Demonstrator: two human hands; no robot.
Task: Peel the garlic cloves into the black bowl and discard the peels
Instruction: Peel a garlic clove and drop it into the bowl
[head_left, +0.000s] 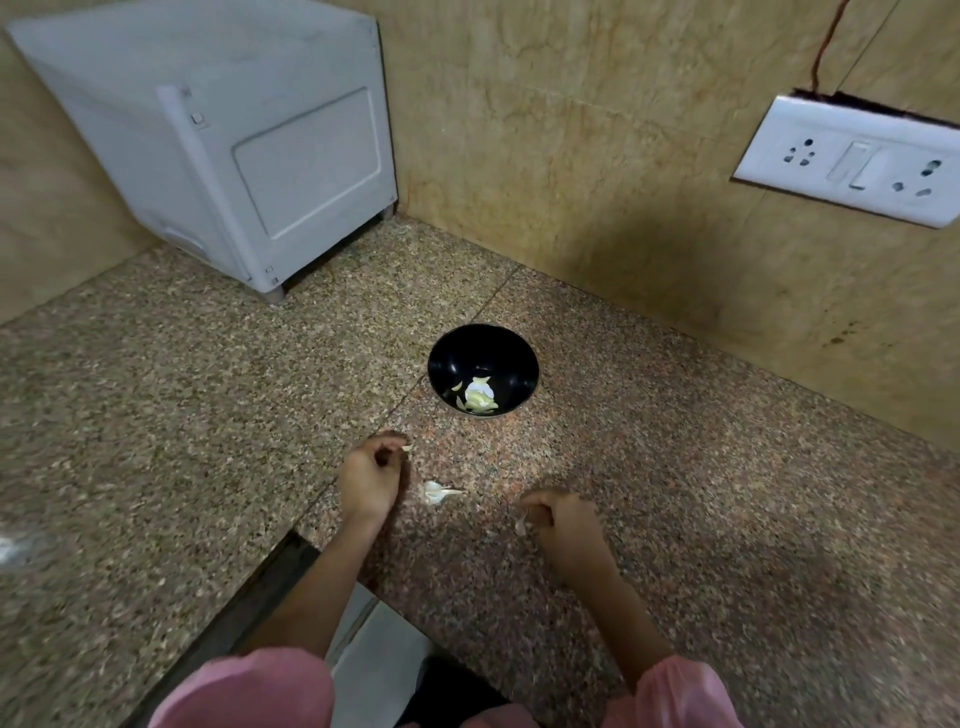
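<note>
On the granite counter (675, 493) sits the black bowl (452, 358), peeled garlic cloves (480, 399) pooled at its bottom, and nearer in, the left hand (371, 480) pinches a clove (407, 447), the right hand (563, 525) curls round a pale garlic piece (520, 527), with a papery garlic scrap (436, 492) on the counter between them.

Stone, plastic and a little cloth.
The counter (675, 493) is speckled granite, smooth with a dull sheen, and the wall (571, 156) behind it is beige marbled tile, smooth and faintly glossy. The bowl (483, 353) is glossy black. The far-left box (234, 156) looks like matt white plastic, the socket plate (852, 161) on the right shinier plastic. The peel (434, 492) is papery; the sleeves (249, 691) are pink cloth.
</note>
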